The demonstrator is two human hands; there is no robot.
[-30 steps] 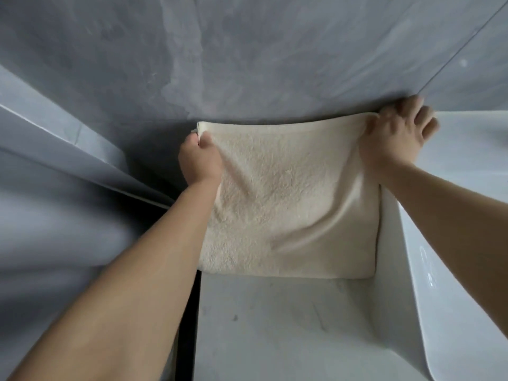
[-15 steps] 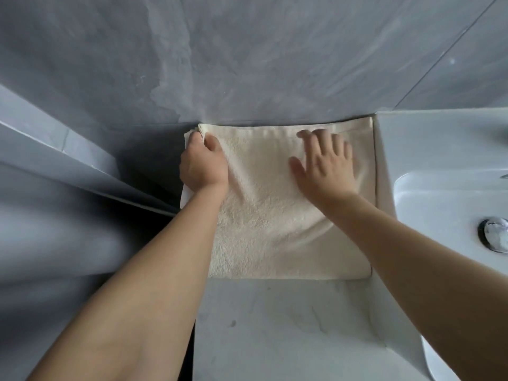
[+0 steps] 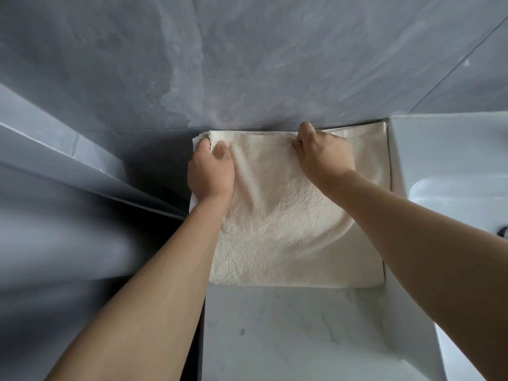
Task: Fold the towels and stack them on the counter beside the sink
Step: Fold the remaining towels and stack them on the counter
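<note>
A cream towel lies folded flat on the white marbled counter, pushed back against the grey wall. My left hand grips its far left corner, where a thin white edge shows under the cream layer. At the middle of the far edge, my right hand pinches the fabric with curled fingers. A crease runs from there down across the towel. The towel's right side touches the raised wall of the sink.
The white sink rises on the right, its drain just visible at the frame edge. The grey tiled wall stands close behind the towel. A dark gap and grey ledge border the counter on the left.
My right hand has gone from lying flat on the towel to pinching the middle of its far edge. My left hand still holds the far left corner. The view shifted slightly left.
</note>
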